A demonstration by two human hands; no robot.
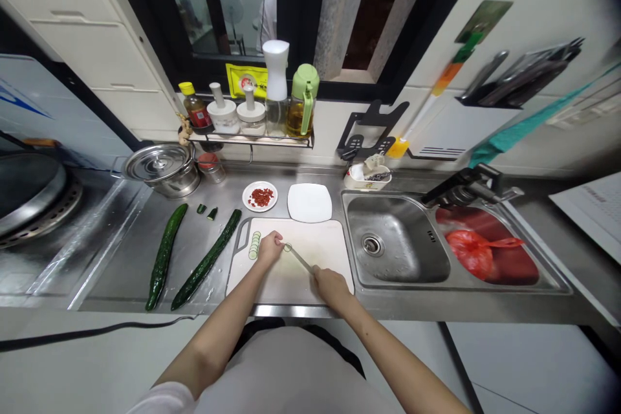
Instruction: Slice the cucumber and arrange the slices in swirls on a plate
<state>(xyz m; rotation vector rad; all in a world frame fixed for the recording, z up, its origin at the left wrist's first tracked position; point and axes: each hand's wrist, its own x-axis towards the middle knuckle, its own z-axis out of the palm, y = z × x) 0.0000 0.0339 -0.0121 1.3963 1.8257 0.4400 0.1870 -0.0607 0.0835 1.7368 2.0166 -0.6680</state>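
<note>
On the white cutting board, my right hand is wrapped round the handle of a knife. Its thin blade points up and to the left. At the blade's tip is a thin, pale cucumber slice with a green rim. My left hand has its fingertips pinched together at that slice. Left of this hand, a row of overlapping cucumber slices lies near the board's handle slot. Two long, dark green cucumbers, one farther left and one beside the board, lie on the steel counter.
Behind the board are a plate of chopped red pieces and a square white plate. Two cucumber ends lie near a lidded pot. A steel sink with a red bag is at right. A condiment rack hangs above.
</note>
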